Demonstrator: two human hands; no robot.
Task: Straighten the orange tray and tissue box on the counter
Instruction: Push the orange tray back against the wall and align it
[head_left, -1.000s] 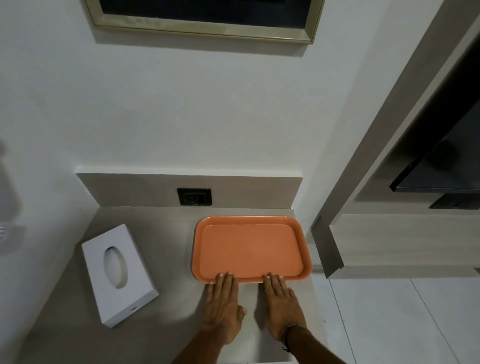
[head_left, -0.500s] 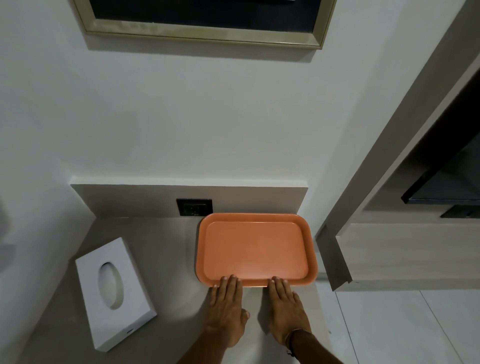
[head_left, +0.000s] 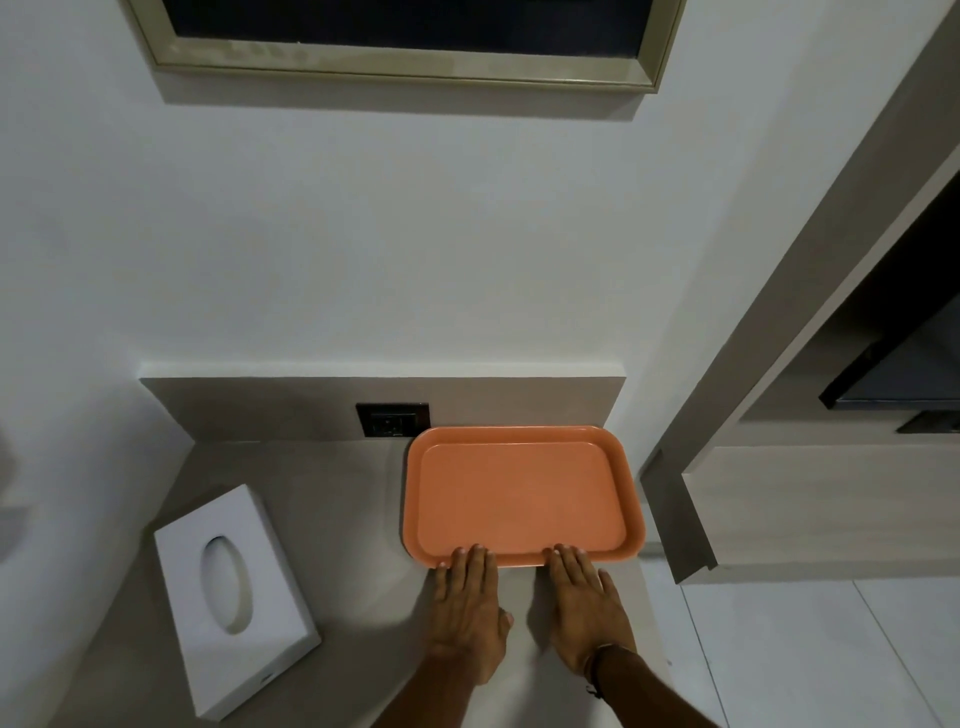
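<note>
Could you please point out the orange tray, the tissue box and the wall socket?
orange tray (head_left: 519, 499), head view, bare floor.
tissue box (head_left: 270, 587), head view, top face.
wall socket (head_left: 392, 421), head view, dark faceplate.

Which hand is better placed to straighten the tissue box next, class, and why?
The left hand, probably. It lies flat on the counter nearer the tilted tissue box, with bare counter between them. The right hand sits farther off and would have to cross over. Both hands' fingers touch the tray.

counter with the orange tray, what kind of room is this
Probably a hotel room: a built-in counter with a wall socket, a white tissue box, an orange tray, and a framed picture above.
</note>
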